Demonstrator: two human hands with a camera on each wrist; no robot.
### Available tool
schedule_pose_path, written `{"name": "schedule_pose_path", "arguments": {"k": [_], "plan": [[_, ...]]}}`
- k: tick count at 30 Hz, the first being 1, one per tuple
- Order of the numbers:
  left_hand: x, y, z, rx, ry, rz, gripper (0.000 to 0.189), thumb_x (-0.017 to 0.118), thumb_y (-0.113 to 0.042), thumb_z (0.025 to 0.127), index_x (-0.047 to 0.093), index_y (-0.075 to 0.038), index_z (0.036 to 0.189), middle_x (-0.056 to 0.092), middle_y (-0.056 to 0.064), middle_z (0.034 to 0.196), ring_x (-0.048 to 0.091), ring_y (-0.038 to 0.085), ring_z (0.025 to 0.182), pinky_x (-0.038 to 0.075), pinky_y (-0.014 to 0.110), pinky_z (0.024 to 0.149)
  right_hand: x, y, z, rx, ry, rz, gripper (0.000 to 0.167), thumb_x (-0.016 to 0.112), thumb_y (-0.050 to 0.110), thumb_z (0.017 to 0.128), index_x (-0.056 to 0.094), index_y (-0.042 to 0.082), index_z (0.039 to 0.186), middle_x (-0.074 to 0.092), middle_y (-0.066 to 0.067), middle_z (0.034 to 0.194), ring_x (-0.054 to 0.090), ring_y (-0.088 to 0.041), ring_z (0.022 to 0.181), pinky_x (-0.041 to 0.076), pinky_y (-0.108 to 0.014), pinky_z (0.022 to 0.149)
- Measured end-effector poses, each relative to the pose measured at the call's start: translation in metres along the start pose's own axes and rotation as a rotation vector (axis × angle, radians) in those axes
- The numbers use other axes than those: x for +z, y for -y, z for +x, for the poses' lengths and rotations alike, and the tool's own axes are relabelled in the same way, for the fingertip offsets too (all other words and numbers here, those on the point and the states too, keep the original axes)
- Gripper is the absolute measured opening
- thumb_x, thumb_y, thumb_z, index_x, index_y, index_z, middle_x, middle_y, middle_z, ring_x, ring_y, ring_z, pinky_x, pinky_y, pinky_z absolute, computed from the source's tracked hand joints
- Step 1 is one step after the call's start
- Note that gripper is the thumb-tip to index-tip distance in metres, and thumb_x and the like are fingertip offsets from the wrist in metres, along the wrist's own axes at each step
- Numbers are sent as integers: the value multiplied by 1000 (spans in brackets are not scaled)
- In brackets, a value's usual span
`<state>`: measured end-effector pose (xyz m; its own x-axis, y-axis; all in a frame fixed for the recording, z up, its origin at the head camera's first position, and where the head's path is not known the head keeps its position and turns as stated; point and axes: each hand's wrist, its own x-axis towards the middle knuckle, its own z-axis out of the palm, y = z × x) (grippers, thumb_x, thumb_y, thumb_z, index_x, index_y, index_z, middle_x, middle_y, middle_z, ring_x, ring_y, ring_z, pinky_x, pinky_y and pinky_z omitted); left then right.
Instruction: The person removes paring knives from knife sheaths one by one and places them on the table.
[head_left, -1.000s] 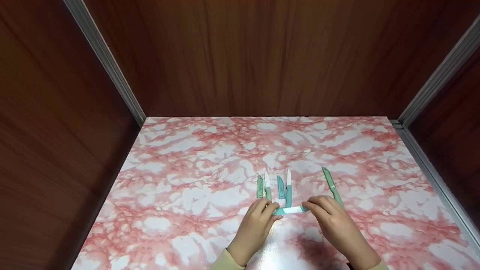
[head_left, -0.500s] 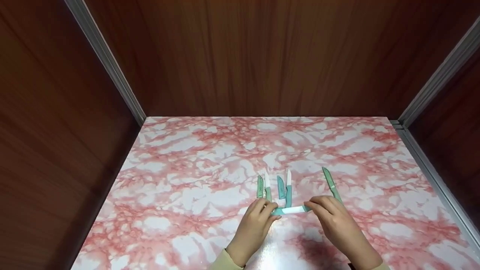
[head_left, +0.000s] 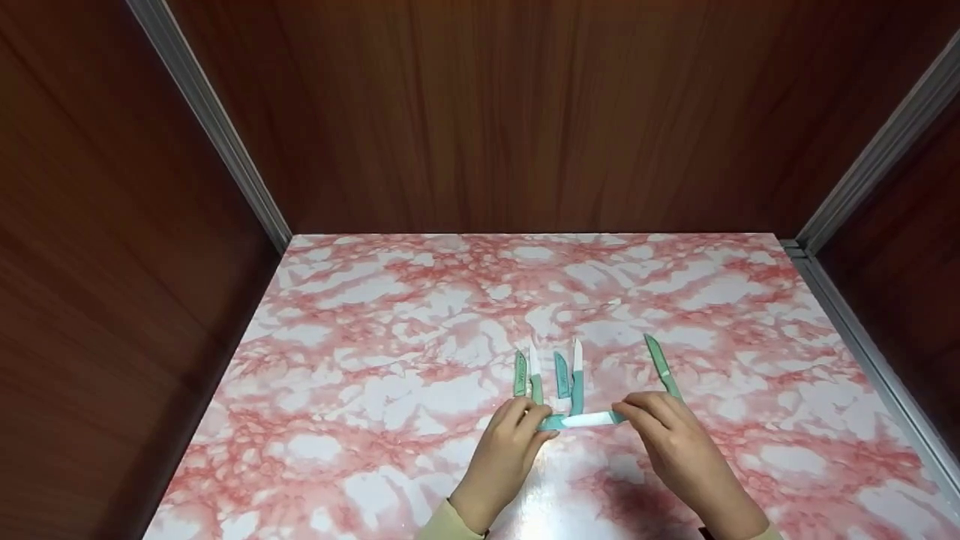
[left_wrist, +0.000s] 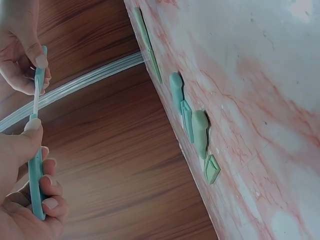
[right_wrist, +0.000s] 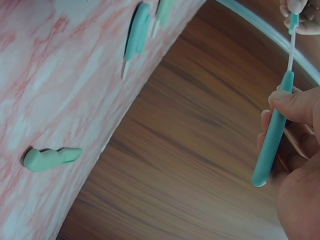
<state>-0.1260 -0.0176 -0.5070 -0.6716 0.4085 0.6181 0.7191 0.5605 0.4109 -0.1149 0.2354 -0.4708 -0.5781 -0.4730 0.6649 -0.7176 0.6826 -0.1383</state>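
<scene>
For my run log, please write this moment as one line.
left fingers: grip teal piece | right fingers: grip other teal piece | white blade: exposed between

Blade (head_left: 589,420) looks smooth, tabletop (head_left: 375,307) glossy, back wall (head_left: 480,120) wood-grained.

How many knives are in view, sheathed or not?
4: the held knife, crosswise in midair; the green bare-bladed knife, leftmost on the table; the teal bare-bladed knife, right of it; and the sheathed green knife, farthest right.
</scene>
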Motion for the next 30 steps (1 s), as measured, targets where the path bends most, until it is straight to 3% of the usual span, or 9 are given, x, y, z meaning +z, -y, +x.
{"name": "schedule_pose_path", "arguments": {"k": [6,12,24,27,30], "plan": [[-2,3,-2,-22,11,-16,22,60,-22,94,61,-10,112,49,-3,103,51,10,94,45,16,80,-2,-2,-2,5,-10,-1,41,33,29,106,68,9,111,60,-1,108,55,-18,95,44,-26,82],[-5,4,-5,-50,14,-65,22,60,-22,94,61,-12,113,48,-3,102,50,8,92,46,15,78,-2,-5,-4,1,-9,17,27,47,19,100,67,8,114,60,-4,110,55,-20,94,44,-28,82],[-6,6,-7,-80,-6,-74,21,61,-21,93,61,-14,112,49,-5,96,47,5,82,44,11,68,1,-4,-6,12,-30,-1,40,35,28,105,68,7,109,60,-3,106,56,-18,92,43,-25,82],[-7,6,-8,-96,2,-84,21,61,-22,93,60,-14,112,48,-5,95,46,4,79,44,10,66,1,-5,-7,23,-21,2,36,38,27,105,67,7,110,59,-3,107,55,-19,93,44,-27,82],[-7,5,-9,-115,16,-87,21,62,-21,92,60,-14,112,47,-6,96,45,3,76,43,10,64,2,-5,-8,37,-5,1,20,58,12,96,66,7,113,59,-3,109,56,-19,94,44,-28,81]]}}
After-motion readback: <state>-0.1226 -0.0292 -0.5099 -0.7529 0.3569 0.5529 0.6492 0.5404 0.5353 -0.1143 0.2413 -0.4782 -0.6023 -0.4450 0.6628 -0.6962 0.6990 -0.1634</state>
